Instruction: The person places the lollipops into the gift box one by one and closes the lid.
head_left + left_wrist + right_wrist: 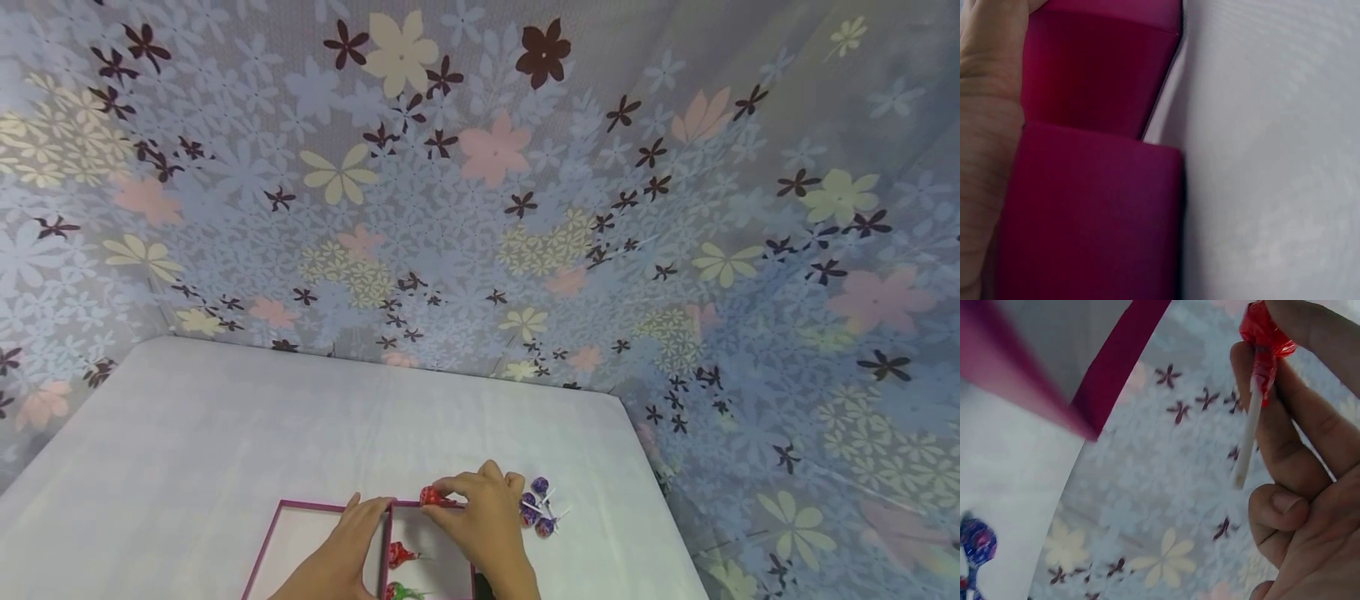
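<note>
My right hand pinches a red-wrapped lollipop between thumb and fingers, over the far edge of the right-hand magenta-rimmed box. The lollipop's white stick points away from the pinch in the right wrist view. Inside that box, by its left wall, lie another red lollipop and a green-and-red one. My left hand lies across the left-hand box, its outstretched fingers touching the rim where both compartments meet. Magenta walls run alongside its palm in the left wrist view.
Several purple-wrapped lollipops lie loosely grouped on the white table, right of my right hand. A flower-patterned cloth hangs behind the table's far edge and along the right side.
</note>
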Available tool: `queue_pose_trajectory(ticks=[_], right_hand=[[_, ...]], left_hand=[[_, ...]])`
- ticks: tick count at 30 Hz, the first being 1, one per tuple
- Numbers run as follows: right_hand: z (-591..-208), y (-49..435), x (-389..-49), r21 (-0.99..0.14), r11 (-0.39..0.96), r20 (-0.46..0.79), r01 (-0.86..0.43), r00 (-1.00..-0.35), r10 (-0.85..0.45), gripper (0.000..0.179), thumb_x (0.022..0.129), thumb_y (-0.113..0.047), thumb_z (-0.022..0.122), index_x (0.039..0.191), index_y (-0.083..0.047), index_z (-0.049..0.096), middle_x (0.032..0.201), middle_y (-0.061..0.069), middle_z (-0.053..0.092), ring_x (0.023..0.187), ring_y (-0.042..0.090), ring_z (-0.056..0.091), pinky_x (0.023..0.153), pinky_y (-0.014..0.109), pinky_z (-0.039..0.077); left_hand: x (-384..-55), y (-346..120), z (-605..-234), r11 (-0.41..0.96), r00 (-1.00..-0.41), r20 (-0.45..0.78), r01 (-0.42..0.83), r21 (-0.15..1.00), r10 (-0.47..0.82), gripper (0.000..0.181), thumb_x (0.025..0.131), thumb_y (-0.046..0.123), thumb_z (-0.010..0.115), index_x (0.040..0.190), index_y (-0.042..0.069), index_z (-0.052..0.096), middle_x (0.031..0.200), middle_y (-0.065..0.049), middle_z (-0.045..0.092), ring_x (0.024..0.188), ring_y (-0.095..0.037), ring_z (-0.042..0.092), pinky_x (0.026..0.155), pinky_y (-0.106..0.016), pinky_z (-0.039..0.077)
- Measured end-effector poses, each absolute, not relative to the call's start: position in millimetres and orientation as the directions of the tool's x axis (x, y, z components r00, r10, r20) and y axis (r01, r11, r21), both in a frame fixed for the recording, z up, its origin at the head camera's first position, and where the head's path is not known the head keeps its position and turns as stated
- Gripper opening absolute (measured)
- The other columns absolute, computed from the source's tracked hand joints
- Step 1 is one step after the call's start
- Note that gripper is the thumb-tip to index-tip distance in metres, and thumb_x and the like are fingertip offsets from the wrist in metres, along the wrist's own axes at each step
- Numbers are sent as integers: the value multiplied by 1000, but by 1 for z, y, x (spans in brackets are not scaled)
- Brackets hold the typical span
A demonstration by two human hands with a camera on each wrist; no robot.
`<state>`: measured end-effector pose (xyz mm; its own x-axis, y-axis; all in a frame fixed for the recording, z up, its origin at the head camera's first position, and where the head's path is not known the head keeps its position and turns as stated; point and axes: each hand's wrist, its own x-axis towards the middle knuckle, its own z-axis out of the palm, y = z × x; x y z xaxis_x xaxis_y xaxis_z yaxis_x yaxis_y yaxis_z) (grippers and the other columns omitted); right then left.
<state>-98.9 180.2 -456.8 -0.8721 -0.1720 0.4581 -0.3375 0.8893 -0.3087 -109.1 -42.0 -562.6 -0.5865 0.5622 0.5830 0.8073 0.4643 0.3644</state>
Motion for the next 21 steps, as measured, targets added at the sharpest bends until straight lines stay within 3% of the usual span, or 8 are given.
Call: queue_pose_trajectory(ticks=[5,10,17,21], right_hand=[[-454,173,-100,-276,878,452,-390,-859,-240,24,68,-48,90,84,-34,80,82,-23,74,71,0,35,77,37,22],[-454,164,-102,-267,884,408,-383,-876,-256,23,68,-48,90,85,-34,80,81,-24,73,70,0,33,76,37,23],[-456,153,-105,-273,897,354,-347,-903,-242,25,68,-50,89,87,-35,81,81,-24,73,68,0,32,74,35,24],[-456,146,-107,-319,894,325,-314,-923,-208,25,68,-50,89,86,-34,82,79,-25,72,67,0,31,73,34,22]], left_hand=[[-110,-42,-565,457,-568,613,819,348,550,122,67,90,58,132,-13,45,121,-22,60,110,-39,58,120,-14,-12],[-108,-43,-565,447,-590,588,806,388,553,124,66,88,63,135,-13,42,126,-25,58,113,-45,56,119,-12,-12],[-109,-43,-565,442,-545,634,833,333,549,126,60,83,75,134,-13,42,126,-22,58,112,-41,56,121,-15,-9],[-106,-45,-565,448,-569,613,819,360,548,123,68,88,62,135,-13,40,127,-26,57,114,-46,54,118,-11,-8]])
